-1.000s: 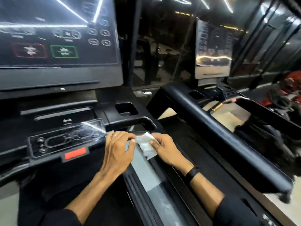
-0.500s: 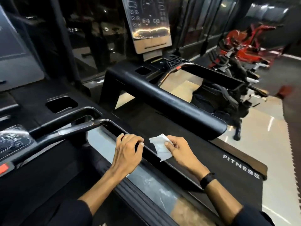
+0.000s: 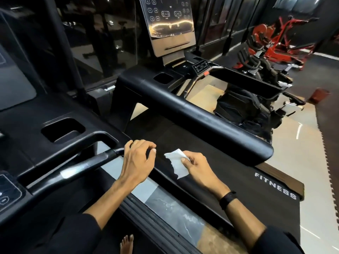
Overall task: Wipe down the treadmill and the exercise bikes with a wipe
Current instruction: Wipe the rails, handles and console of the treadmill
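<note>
White wipe [image 3: 177, 165] pinched between thumb and fingers of right hand [image 3: 197, 166], held over near treadmill's side handrail [image 3: 165, 177]. Left hand [image 3: 139, 158] loosely curled, nothing held, poised above rail end. Neighbouring treadmill [image 3: 201, 114] and exercise bikes [image 3: 256, 70] beyond judged not yet wiped; most of task left.

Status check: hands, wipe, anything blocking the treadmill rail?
Right hand pinching the wipe, held above the rail. Left hand loosely curled, holding nothing, over the treadmill rail. Nothing in the way.
</note>
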